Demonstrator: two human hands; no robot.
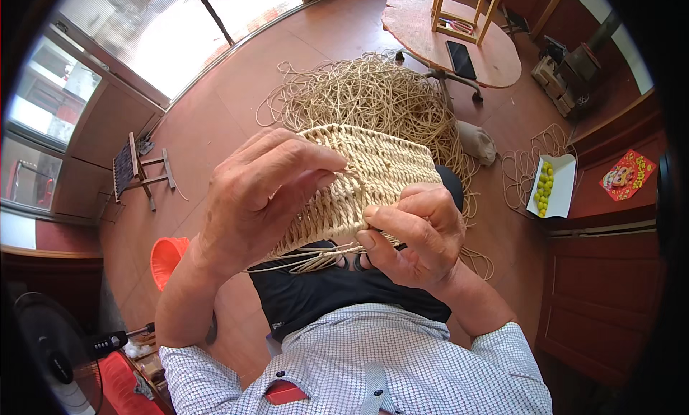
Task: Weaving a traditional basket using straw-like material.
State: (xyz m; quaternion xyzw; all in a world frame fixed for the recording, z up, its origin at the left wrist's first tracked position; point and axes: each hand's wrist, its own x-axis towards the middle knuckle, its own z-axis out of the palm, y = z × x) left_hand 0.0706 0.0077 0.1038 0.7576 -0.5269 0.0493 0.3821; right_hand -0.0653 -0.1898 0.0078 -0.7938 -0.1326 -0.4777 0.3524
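Here, your right hand (423,235) is pinching the lower edge of a beige, angular woven-cord piece (398,158) at the frame's centre; your left hand (260,182) is curving over it, its grip not clearly showing.

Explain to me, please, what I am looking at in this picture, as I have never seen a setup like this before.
There is no machine here: a person works with two bare hands. The single picture comes from a wide fisheye camera on their head, looking down, so straight edges bend near the rim.

The right hand pinches the near edge of a pale woven piece above the lap. The left hand is at its woven face; whether it grips a strand is hard to tell.

Beyond, a pile of cord lies on the floor. A dark phone and a wooden frame are on the round table.
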